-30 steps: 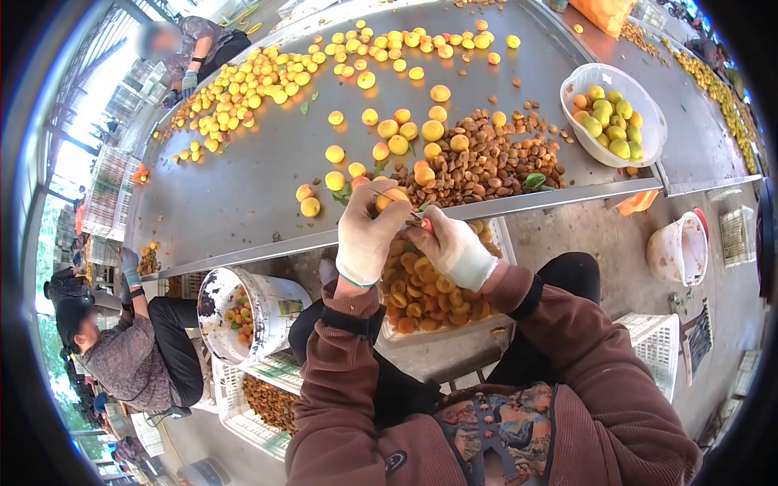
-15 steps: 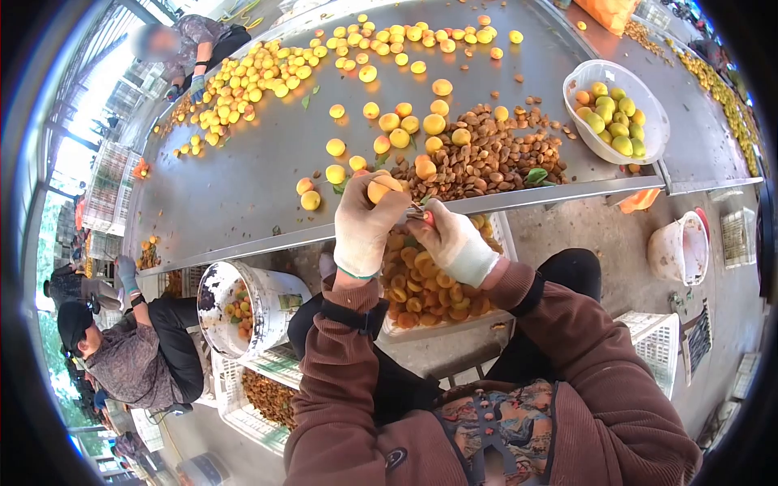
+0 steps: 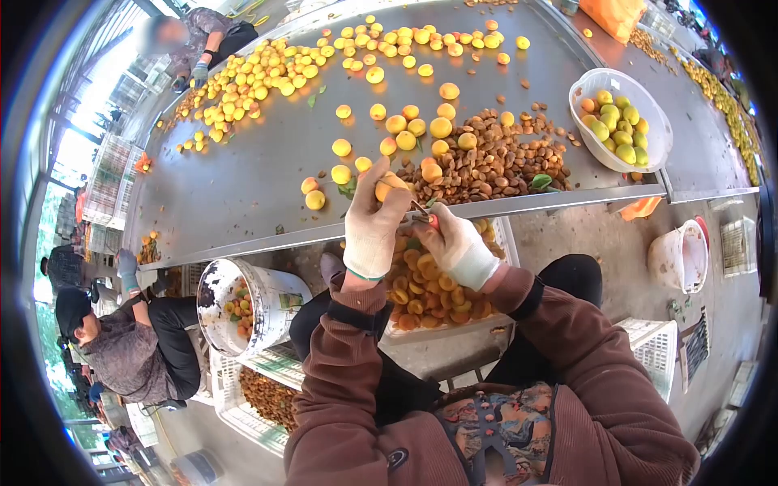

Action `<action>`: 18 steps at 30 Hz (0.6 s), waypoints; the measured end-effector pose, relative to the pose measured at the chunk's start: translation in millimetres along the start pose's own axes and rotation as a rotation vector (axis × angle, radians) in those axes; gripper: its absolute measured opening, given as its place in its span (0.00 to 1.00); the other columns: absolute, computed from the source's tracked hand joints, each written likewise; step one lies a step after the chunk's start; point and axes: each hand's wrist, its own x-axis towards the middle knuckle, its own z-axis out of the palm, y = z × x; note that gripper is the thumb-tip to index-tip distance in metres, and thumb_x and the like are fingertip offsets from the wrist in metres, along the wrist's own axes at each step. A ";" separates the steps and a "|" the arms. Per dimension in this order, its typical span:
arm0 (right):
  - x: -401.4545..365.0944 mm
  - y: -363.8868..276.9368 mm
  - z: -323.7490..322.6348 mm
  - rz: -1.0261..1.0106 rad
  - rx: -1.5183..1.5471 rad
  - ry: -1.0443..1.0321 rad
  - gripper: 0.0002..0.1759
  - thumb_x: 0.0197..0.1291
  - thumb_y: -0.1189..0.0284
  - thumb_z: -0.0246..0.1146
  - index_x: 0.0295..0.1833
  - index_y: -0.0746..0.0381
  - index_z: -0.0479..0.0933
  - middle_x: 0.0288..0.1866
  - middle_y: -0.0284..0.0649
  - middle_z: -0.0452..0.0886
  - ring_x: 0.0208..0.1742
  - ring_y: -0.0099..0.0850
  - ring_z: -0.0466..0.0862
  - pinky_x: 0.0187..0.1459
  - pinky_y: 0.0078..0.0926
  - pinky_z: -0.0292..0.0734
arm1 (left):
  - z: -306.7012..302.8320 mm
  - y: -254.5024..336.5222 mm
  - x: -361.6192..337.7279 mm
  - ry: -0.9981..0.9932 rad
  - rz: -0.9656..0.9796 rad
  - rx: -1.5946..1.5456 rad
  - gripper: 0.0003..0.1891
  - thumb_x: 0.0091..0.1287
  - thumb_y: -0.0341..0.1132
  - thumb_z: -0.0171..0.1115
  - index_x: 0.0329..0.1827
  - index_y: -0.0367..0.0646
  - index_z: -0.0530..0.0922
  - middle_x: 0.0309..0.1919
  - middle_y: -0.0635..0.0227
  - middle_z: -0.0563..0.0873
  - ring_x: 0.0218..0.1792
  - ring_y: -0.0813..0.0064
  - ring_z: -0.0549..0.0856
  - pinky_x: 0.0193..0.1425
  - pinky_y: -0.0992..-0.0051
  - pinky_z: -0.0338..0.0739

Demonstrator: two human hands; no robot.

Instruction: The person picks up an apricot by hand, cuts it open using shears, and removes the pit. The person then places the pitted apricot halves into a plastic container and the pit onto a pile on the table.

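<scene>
Beside the steel table (image 3: 243, 186), cloth-gloved left hand (image 3: 373, 231) grips a round apricot (image 3: 387, 185); right hand (image 3: 458, 247) clasps a knife (image 3: 425, 217).

Bright, even daylight enters from the open left side, where it blows out to white, the metal tabletop (image 3: 243, 186) shows soft sheen, and strong fisheye distortion bends the edges into a dark vignette.
</scene>
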 end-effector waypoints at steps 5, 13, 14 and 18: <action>1.3 -7.6 -1.6 0.005 0.000 -0.012 0.14 0.68 0.64 0.62 0.44 0.62 0.68 0.32 0.54 0.80 0.39 0.60 0.80 0.36 0.49 0.74 | 5.5 6.5 -3.9 0.057 0.183 0.056 0.39 0.66 0.25 0.62 0.80 0.35 0.54 0.49 0.67 0.78 0.42 0.82 0.77 0.47 0.81 0.77; -1.8 -12.2 2.5 0.012 0.098 0.005 0.13 0.69 0.64 0.61 0.44 0.62 0.68 0.31 0.54 0.80 0.39 0.59 0.81 0.36 0.48 0.75 | -0.6 5.4 -3.2 0.016 0.214 -0.008 0.46 0.64 0.26 0.64 0.82 0.35 0.45 0.59 0.64 0.73 0.46 0.78 0.79 0.50 0.78 0.79; -2.0 -9.4 5.1 -0.011 0.117 0.023 0.13 0.69 0.64 0.61 0.44 0.62 0.68 0.31 0.54 0.80 0.39 0.59 0.81 0.36 0.48 0.75 | -2.1 3.6 -2.4 0.004 0.168 -0.162 0.47 0.63 0.26 0.65 0.82 0.35 0.45 0.59 0.63 0.73 0.47 0.77 0.79 0.51 0.77 0.79; -0.6 -9.1 4.4 -0.007 0.129 0.032 0.13 0.68 0.64 0.62 0.44 0.62 0.68 0.31 0.54 0.80 0.39 0.60 0.81 0.36 0.48 0.75 | 5.0 9.3 1.5 0.077 0.218 -0.028 0.50 0.59 0.25 0.68 0.81 0.34 0.45 0.60 0.60 0.73 0.50 0.78 0.79 0.53 0.76 0.78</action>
